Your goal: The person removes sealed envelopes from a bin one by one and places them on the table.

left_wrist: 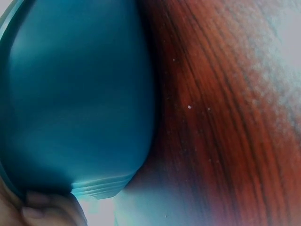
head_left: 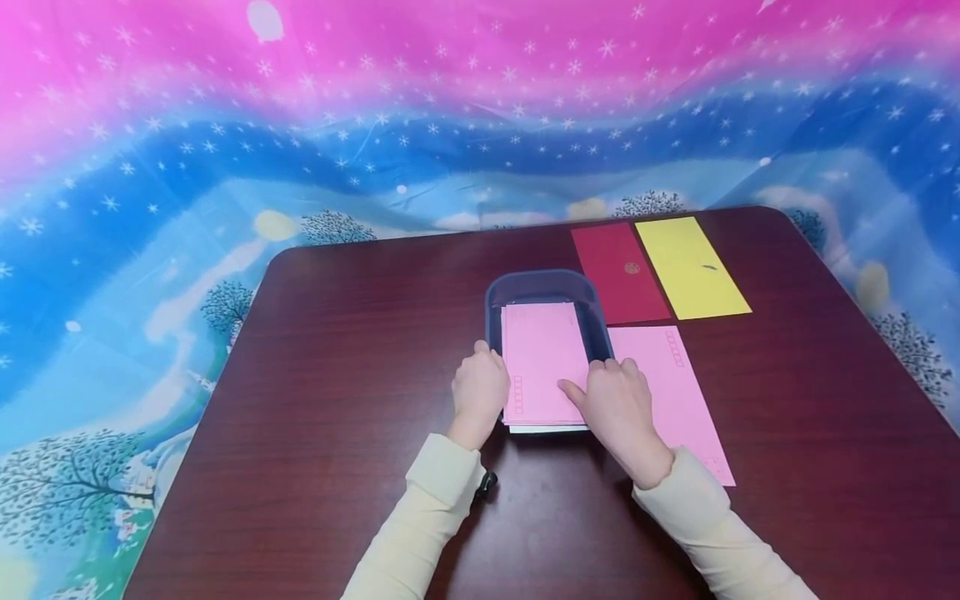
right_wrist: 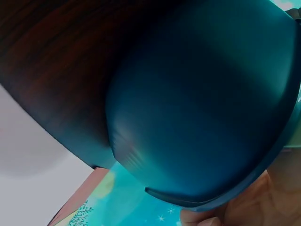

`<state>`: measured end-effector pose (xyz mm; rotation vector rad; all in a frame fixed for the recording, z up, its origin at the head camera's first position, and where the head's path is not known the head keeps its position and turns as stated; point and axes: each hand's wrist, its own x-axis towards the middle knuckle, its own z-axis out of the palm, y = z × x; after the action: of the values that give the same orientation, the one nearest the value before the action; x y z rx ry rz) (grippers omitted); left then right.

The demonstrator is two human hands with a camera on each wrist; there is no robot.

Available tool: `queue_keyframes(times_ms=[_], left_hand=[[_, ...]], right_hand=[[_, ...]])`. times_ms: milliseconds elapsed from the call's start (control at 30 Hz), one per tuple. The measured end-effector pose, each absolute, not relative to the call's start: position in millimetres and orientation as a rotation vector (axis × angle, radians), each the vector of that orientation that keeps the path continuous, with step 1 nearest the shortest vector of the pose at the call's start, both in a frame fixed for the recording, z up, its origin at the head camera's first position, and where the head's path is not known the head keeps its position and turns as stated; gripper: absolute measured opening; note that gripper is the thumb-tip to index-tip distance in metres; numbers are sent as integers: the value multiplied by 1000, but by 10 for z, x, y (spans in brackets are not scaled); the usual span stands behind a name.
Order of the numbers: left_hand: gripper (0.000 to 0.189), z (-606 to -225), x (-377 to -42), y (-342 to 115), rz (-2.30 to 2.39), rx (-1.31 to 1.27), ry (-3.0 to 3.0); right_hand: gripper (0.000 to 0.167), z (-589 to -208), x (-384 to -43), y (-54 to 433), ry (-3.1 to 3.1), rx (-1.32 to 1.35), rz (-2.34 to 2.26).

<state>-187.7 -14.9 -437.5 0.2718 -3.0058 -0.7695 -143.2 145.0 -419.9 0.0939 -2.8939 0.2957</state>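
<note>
A dark blue plastic bin (head_left: 543,285) with a rounded far end holds a stack of pink envelopes (head_left: 542,354). A pale edge (head_left: 547,429) shows beneath the stack at the near end. My left hand (head_left: 480,387) grips the bin's left rim; its curled fingers (left_wrist: 49,209) show under the rim in the left wrist view. On the right side my right hand (head_left: 621,408) holds the other rim, its thumb over the top envelope. Both wrist views look at the bin's smooth outer wall (right_wrist: 188,103). Whether its base touches the table cannot be told.
A pink envelope (head_left: 667,375) lies right of the bin, partly behind the right hand. Farther back lie a red envelope (head_left: 618,271) and a yellow envelope (head_left: 693,267). The dark wooden table (head_left: 337,333) has a patterned cloth (head_left: 420,125) hanging behind it.
</note>
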Motion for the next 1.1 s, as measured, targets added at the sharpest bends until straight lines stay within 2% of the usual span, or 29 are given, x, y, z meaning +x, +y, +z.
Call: queue_keyframes(times_ms=[267, 467, 600, 867, 1000, 1100], left_hand=[[27, -4369, -1878, -145, -758, 259, -2997], [28, -4368, -1885, -149, -748, 265, -3013], [28, -4367, -1885, -160, -768, 276, -3015], [28, -4380, -1897, -163, -733, 268, -3030], [28, -4380, -1903, -160, -730, 277, -3045], [28, -4387, -1903, -156, -723, 272, -3050]], right_hand=[[41, -4186, -1436, 1487, -2926, -12, 524], [23, -4108, -1449, 1647, -2951, -135, 966], [21, -4039, -1448, 1841, -2900, -192, 1212], [37, -4006, -1311, 2500, -2767, -368, 1384], [27, -4035, -1213, 2926, -2755, -509, 1438], [31, -4112, -1146, 3308, -2840, -605, 1399]])
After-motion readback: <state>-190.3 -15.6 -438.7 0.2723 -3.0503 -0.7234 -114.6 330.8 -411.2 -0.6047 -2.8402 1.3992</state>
